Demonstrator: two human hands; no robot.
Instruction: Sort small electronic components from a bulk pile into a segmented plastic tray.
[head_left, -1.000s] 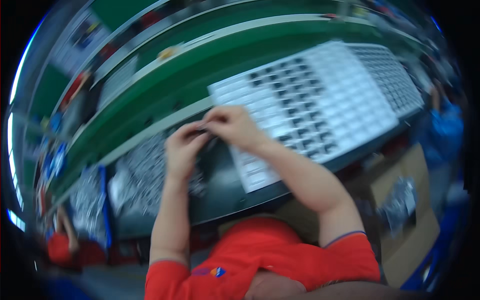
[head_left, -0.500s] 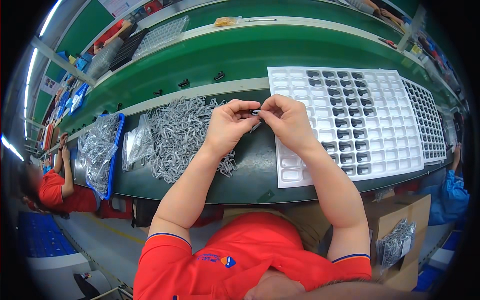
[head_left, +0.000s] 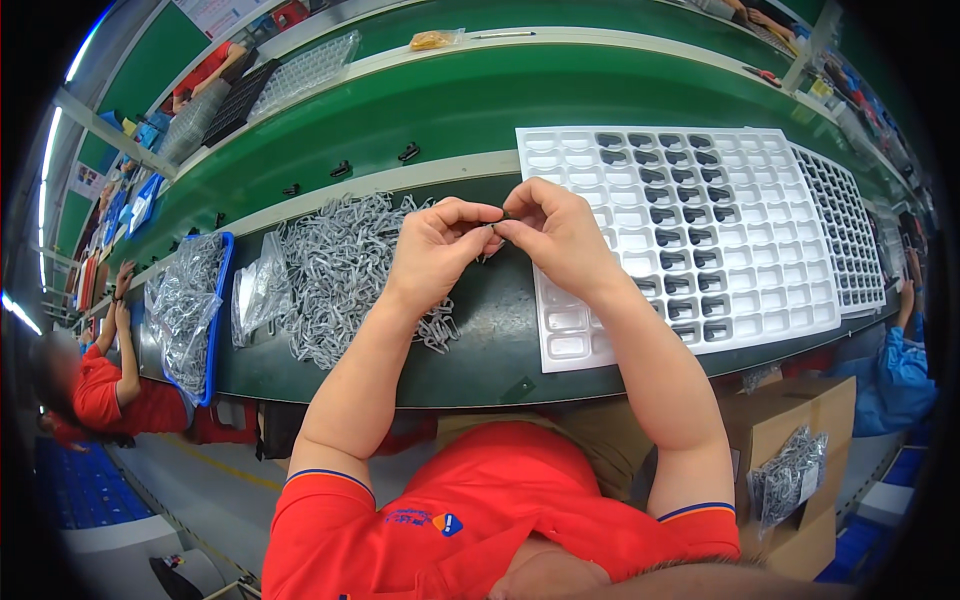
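Over the dark green bench top, my left hand (head_left: 432,248) and my right hand (head_left: 558,238) meet, thumbs and forefingers pinched together. Between their fingertips is a small black part (head_left: 498,222), mostly hidden by the fingers. A heap of small grey bent pieces (head_left: 345,265) lies beyond my left forearm. To the right, partly beneath my right hand and forearm, a white pocketed tray (head_left: 775,240) holds small black parts (head_left: 675,215) in its middle columns; many other pockets are bare.
At left, a blue bin (head_left: 222,300) and a clear plastic bag (head_left: 262,290) hold grey pieces. Several black parts (head_left: 341,169) sit along the back ledge. A second filled tray (head_left: 845,235) stands at far right. A cardboard box (head_left: 800,400) is below the bench; co-workers sit at both sides.
My view has shifted slightly, so the bench scene sits differently in the picture. Both hands stay pinched together; the black part between them is more covered by my fingers.
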